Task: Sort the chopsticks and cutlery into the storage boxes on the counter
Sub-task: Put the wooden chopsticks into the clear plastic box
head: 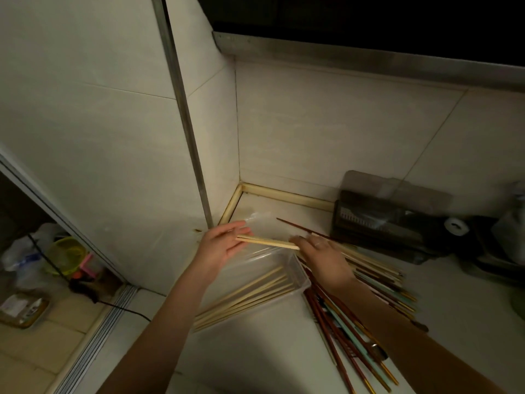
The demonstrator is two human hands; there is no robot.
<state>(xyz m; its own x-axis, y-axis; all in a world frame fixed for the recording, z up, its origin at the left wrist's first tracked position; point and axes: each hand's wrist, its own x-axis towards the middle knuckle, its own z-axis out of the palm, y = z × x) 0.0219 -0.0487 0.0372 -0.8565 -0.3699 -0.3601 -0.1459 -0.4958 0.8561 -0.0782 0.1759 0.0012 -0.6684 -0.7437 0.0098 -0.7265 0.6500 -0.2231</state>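
Both hands carry one pair of pale bamboo chopsticks (268, 242) between them: our right hand (321, 258) pinches the right end in curled fingers, while our left hand (224, 245) lies open, fingers straight, its fingertips touching the left end. A dark red chopstick (301, 228) also sticks out from the right hand's fingers toward the back wall; whether it is gripped or merely passes behind, we cannot tell.

Key relation: the pair hangs level above the far end of the clear storage box (301, 275), which sits near the counter's back-left corner. Its long axis runs left to right, crosswise to the pale chopsticks in the box (250, 294), which lie diagonally from near-left to far-right. We judge the pair must be turned to match them before it goes down. The right hand has the real hold, so it would do the turning; the left only steadies.

Counts: two sticks in the held pair; roughly six or seven pale sticks in the box, blurred, count uncertain. A mixed pile of chopsticks (355, 314) (red, teal, gold-tipped, pale) lies on the counter (255, 359) just right of the box, too tangled to count. One dark lidded box (380, 217) stands at the back edge.
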